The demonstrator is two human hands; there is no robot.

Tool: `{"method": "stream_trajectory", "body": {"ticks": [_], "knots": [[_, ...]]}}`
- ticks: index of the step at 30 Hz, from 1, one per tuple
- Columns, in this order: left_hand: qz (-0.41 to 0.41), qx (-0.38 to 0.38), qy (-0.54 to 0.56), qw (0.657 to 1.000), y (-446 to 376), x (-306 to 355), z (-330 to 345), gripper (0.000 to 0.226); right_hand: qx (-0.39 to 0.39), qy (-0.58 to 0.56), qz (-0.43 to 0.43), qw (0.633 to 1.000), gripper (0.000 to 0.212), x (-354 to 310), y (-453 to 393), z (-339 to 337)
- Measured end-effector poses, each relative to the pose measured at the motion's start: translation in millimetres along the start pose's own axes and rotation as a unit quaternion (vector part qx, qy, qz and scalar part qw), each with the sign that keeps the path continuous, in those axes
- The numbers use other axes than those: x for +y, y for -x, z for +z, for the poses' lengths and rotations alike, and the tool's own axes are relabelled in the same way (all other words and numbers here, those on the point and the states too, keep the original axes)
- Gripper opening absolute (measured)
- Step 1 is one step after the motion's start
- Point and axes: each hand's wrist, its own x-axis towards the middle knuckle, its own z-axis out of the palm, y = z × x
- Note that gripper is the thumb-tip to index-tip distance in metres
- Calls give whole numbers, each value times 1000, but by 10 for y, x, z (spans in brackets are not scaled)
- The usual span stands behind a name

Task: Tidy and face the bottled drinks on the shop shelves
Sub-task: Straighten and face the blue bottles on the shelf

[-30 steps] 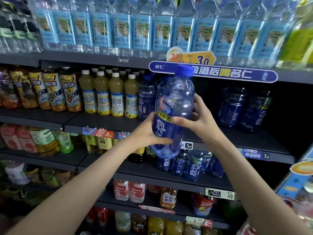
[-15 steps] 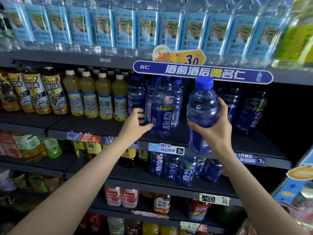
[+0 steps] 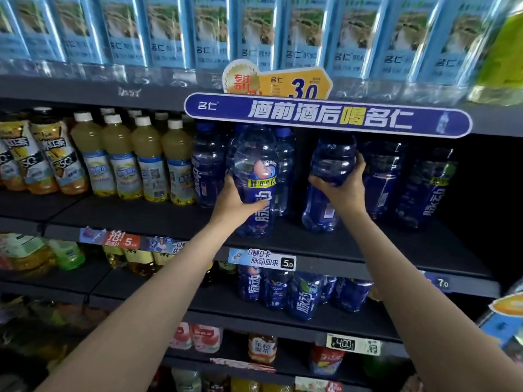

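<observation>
Head view looks down two bare forearms that reach up from the bottom corners to a dark shelf (image 3: 353, 244) of bottled drinks. Left hand (image 3: 235, 202) wraps round the lower half of a blue bottle (image 3: 256, 179), thumb across the label; this bottle stands upright near the shelf's front edge, long axis vertical, with its white-lettered label turned out toward the camera. Right hand (image 3: 343, 188) grips a second blue bottle (image 3: 329, 176) around its waist, fingers curled over the right side; this one is also upright with its base on the shelf, set a little further back, and shows its small-print side rather than the brand lettering. Behind and between them stand more blue bottles (image 3: 284, 168), and to the right two others (image 3: 424, 188) sit deeper in shadow. Left along the same shelf are yellow juice bottles (image 3: 150, 162) with white caps. Above, a blue banner (image 3: 328, 116) hangs under a row of pale water bottles (image 3: 254, 32).
</observation>
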Motion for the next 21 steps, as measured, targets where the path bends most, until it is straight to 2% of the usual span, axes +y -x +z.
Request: {"method": "stream_trajectory", "body": {"ticks": [4,7,11,15,21], "knots": [[19,-4,46,999,13,-113,-2,82,-63,68,23,995,106,367,131,-41],[24,-16,81,996,22,-139,25,78,17,119,22,993,92,452,204,51],[28,-14,97,995,-6,-174,28,77,100,179,43,978,94,372,77,273],[26,-15,105,994,-26,-216,36,73,124,226,93,962,92,402,-143,420],[34,-24,100,994,-41,-216,9,75,130,248,91,956,64,585,-204,489]]}}
